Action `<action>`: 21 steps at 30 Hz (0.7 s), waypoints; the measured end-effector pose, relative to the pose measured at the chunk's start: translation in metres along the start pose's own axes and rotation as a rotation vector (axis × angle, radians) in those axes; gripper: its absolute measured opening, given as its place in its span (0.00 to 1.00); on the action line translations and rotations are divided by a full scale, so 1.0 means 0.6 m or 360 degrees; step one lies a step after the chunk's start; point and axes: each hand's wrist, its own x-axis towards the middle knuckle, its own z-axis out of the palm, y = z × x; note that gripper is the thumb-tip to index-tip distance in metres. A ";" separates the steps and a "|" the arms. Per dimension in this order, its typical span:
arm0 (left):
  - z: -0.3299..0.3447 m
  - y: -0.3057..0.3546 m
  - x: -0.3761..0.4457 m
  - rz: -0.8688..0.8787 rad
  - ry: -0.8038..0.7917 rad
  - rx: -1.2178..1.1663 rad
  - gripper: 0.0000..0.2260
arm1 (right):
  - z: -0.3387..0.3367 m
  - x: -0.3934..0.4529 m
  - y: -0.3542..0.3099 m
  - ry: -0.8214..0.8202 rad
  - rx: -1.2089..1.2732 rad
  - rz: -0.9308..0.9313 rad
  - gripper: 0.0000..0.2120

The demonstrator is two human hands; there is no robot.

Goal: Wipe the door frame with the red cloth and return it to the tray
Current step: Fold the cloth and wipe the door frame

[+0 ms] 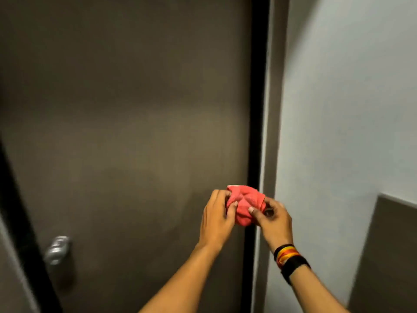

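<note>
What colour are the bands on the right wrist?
Black, with yellow, orange and red stripes, seen in the head view.

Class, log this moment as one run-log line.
stage: cloth readied | left hand and right hand: gripping red cloth | door frame: untouched | tray: unseen

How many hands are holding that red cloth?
2. The left hand grips the cloth from its left side, the right hand from its right, in front of the door frame.
</note>
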 end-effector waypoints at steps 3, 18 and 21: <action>-0.176 0.020 0.066 0.0136 0.0259 0.0114 0.06 | 0.100 0.010 -0.154 -0.0074 0.0082 -0.0249 0.18; -0.916 -0.064 -0.030 0.0003 0.0940 0.0954 0.09 | 0.630 -0.311 -0.594 -0.0486 0.0478 -0.0709 0.16; -0.958 -0.111 -0.053 -0.0114 0.0854 0.0931 0.09 | 0.694 -0.352 -0.592 -0.0445 0.0488 -0.0635 0.14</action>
